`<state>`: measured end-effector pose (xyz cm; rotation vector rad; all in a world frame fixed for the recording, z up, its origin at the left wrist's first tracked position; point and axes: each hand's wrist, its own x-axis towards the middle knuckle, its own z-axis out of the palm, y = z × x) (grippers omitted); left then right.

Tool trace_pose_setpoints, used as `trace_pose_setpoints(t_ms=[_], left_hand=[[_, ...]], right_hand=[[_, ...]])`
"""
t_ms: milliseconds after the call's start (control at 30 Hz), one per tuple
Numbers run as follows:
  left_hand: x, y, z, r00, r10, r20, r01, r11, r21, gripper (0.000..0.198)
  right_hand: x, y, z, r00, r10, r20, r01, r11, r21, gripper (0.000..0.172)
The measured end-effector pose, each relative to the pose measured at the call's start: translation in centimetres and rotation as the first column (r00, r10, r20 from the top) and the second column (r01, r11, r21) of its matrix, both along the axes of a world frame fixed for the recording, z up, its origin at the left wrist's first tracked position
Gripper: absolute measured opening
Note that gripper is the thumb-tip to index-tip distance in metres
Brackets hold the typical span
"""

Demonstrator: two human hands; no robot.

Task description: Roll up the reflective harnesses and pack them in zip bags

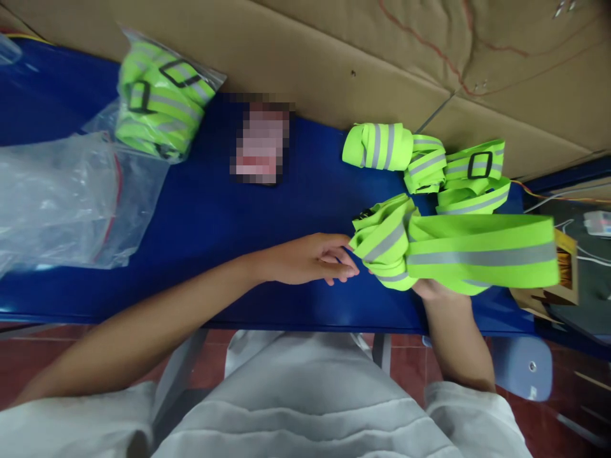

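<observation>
A yellow-green reflective strap with a grey stripe is bunched at its left end, and a wide loop extends to the right. My right hand is under this bundle and holds it; the strap hides most of its fingers. My left hand is at the bundle's left edge, fingers loosely bent and apart. Its index fingertip reaches the strap, but whether it touches I cannot tell. Just behind lie more reflective straps: a rolled one, a folded one and one with a black buckle.
On the blue table, a clear bag of buckled reflective straps lies at the back left. Transparent plastic bags are in front of it. A blurred-out item lies near the cardboard wall. An open cardboard box is at right.
</observation>
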<state>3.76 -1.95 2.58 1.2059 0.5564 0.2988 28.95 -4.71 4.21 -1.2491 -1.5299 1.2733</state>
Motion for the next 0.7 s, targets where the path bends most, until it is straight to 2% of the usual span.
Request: trace_pose_setpoints(t_ms=[33,67,100,133,200,233,267,300,367,433,500,533,633,700], left_hand=[[-0.1,0.1,0.1,0.999,0.039,0.011,-0.04,0.998,0.049,0.023],[-0.2,0.3,0.3,0.992,0.127,0.02,-0.128,0.982,0.135,0.02],[-0.3,0.4,0.5,0.966,0.257,0.027,-0.256,0.934,0.248,0.017],[-0.4,0.5,0.7,0.909,0.413,0.052,-0.401,0.836,0.375,0.014],[-0.6,0.5,1.1,0.743,0.646,0.173,-0.61,0.549,0.571,0.01],[-0.7,0.4,1.3,0.685,0.689,0.237,-0.659,0.446,0.605,0.01],[-0.7,0.3,1.5,0.661,0.694,0.284,-0.685,0.405,0.605,0.011],[-0.7,0.1,1.6,0.672,0.673,0.308,-0.691,0.421,0.588,0.014],[-0.4,-0.5,1.4,0.735,0.61,0.294,-0.646,0.5,0.577,0.029],[0.0,-0.9,1.0,0.785,0.579,0.22,-0.564,0.52,0.642,0.041],[0.4,-1.1,0.2,0.805,0.577,0.138,-0.501,0.538,0.678,0.035],[0.6,-1.2,-0.2,0.806,0.583,0.106,-0.5,0.573,0.65,0.029],[1.1,-0.9,-1.2,0.803,0.592,0.067,-0.567,0.726,0.39,0.03],[1.2,-0.6,-1.5,0.792,0.605,0.082,-0.608,0.77,0.194,0.04]], right_hand=[[-0.2,0.0,0.0,1.0,-0.017,0.002,0.017,1.0,0.011,0.059],[-0.4,0.0,0.1,0.999,-0.046,0.02,0.045,0.999,0.021,0.054],[-0.6,-0.1,0.3,0.993,-0.093,0.071,0.089,0.994,0.059,0.049],[-0.9,-0.2,0.5,0.976,-0.16,0.151,0.141,0.982,0.129,0.043],[-1.2,-0.3,0.9,0.891,-0.323,0.32,0.218,0.921,0.323,0.037],[-1.3,-0.3,1.1,0.837,-0.396,0.377,0.229,0.881,0.415,0.036],[-1.4,-0.3,1.2,0.798,-0.442,0.409,0.225,0.849,0.479,0.037],[-1.4,-0.3,1.3,0.778,-0.463,0.425,0.211,0.83,0.516,0.038],[-1.4,-0.2,1.2,0.774,-0.452,0.444,0.173,0.825,0.538,0.038],[-1.5,-0.2,1.0,0.792,-0.414,0.448,0.14,0.838,0.528,0.039],[-1.7,-0.2,0.8,0.825,-0.363,0.434,0.128,0.867,0.482,0.039],[-1.8,-0.3,0.7,0.844,-0.334,0.419,0.128,0.885,0.448,0.039],[-2.1,-0.4,0.3,0.894,-0.27,0.357,0.134,0.923,0.361,0.038],[-2.3,-0.6,0.0,0.906,-0.281,0.316,0.152,0.913,0.379,0.041]])
